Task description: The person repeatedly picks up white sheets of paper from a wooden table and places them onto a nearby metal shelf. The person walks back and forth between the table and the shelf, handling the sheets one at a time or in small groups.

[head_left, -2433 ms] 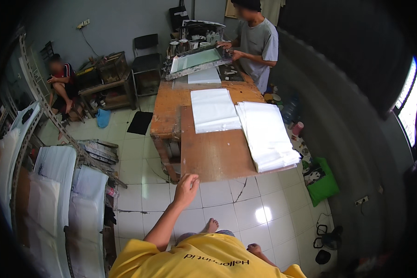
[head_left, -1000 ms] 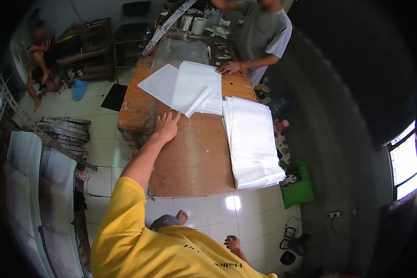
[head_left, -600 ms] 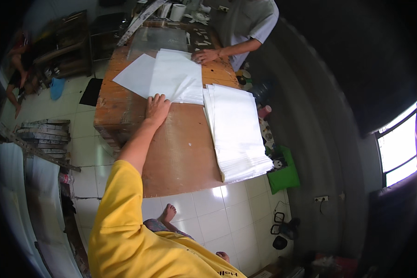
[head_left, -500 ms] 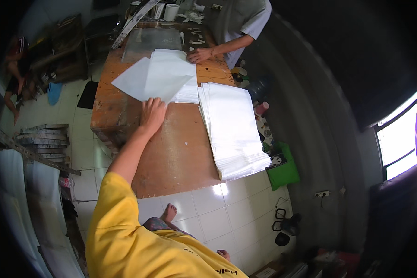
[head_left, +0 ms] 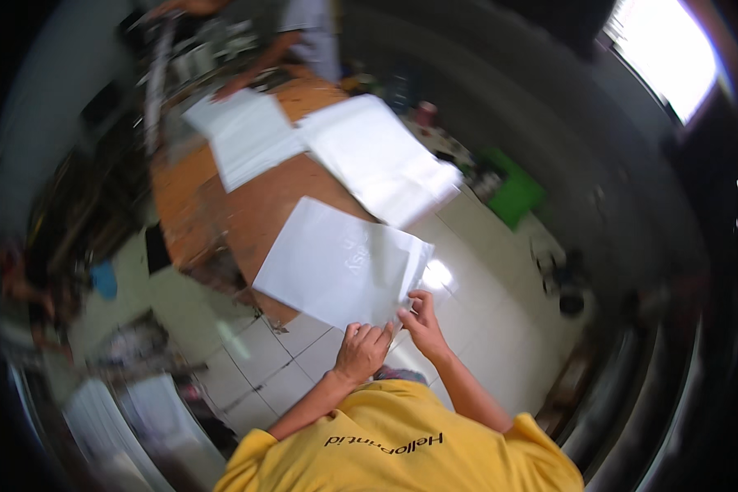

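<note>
We locate the plastic bag at the near end of the table, its right end extending beyond the table over the floor; we cannot tell whether it touches the table. Our left hand curls closed on the bag's near right corner. Our right hand is loosely bent, fingertips at the folded end; we cannot tell whether it pinches. With both hands at one end, we judge that the thin plastic could sag, or crease under uneven pull. A sideways swing could disturb the white stack on the table's right side. The long axis slants across the table's near end, folded end pointing right, away from the table.
</note>
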`<state>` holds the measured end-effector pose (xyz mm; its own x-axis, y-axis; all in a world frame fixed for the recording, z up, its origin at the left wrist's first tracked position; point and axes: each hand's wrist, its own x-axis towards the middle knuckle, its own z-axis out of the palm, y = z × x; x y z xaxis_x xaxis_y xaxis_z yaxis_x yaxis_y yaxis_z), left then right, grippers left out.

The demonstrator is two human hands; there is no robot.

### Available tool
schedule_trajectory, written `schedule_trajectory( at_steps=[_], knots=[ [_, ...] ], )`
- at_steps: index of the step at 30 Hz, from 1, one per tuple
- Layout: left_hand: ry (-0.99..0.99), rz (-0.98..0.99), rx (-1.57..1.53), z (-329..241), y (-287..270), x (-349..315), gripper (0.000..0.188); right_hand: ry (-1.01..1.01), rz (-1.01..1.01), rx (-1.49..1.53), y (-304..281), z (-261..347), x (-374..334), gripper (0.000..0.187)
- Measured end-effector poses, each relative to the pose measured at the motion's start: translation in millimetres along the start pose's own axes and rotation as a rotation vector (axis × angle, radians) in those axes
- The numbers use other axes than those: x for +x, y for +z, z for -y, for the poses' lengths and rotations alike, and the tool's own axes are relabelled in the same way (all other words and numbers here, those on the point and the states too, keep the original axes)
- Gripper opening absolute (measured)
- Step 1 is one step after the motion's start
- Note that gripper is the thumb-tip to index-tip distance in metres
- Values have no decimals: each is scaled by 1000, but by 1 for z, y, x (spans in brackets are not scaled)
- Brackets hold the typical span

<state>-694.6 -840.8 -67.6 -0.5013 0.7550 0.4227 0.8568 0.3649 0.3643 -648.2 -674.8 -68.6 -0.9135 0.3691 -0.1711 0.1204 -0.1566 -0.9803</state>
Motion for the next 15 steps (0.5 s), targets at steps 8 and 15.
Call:
schedule_trajectory(
  at_steps=[8, 15],
  knots=[
    [326, 366, -278, -91, 50, -91, 40, 123, -379, -272, -57, -125, -158, 25],
    [286, 701, -394, -123, 73, -166, 39, 266, -889, -333, -129, -192, -332, 18]
  ],
)
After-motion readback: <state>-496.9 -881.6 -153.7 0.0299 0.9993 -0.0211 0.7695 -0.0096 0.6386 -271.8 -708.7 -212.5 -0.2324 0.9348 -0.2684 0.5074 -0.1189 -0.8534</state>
